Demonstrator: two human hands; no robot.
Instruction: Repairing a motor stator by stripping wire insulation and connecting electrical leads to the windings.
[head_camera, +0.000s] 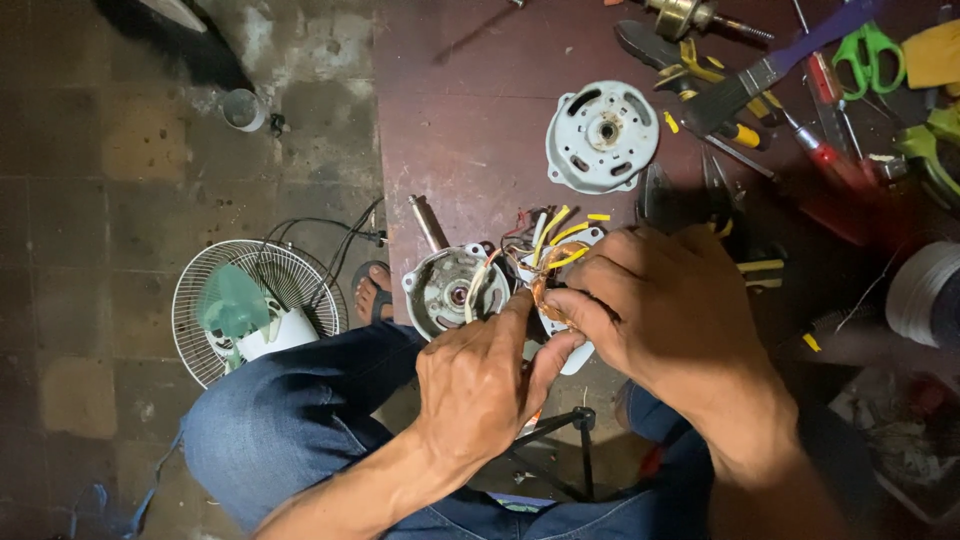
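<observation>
Head view: looking down over the person's knees in blue jeans (270, 420) at the near edge of a dark red worktable (470, 130).
Left hand (475, 385): raised from below, thumb and forefinger pinched together on the copper winding (548, 292), gripping it from the left.
Right hand (655, 305): coming in from the right, fingertips (572, 305) curled and closed on the same winding from the right and above.
Copper winding: sits directly between the two sets of fingertips, mostly covered by them; only a small orange-brown patch shows.
White stator piece (575, 350): under the winding, its edges showing beneath both hands, at the table's near edge.
Yellow and white wires (555, 235): fan upward out of the winding, just above the fingers.
Open motor housing (455, 290): round, grey, just left of the left forefinger, with a metal shaft (428, 222) sticking up and away.
Housing cover (602, 135): round, pale grey, lying flat farther back on the table, well apart from the hands.
Tools: pliers with yellow grips (700, 70), a red-handled screwdriver (825, 150) and green scissors (868, 55) at the far right.
Floor: a fan guard with a green blade (250, 305) left of the knee.
</observation>
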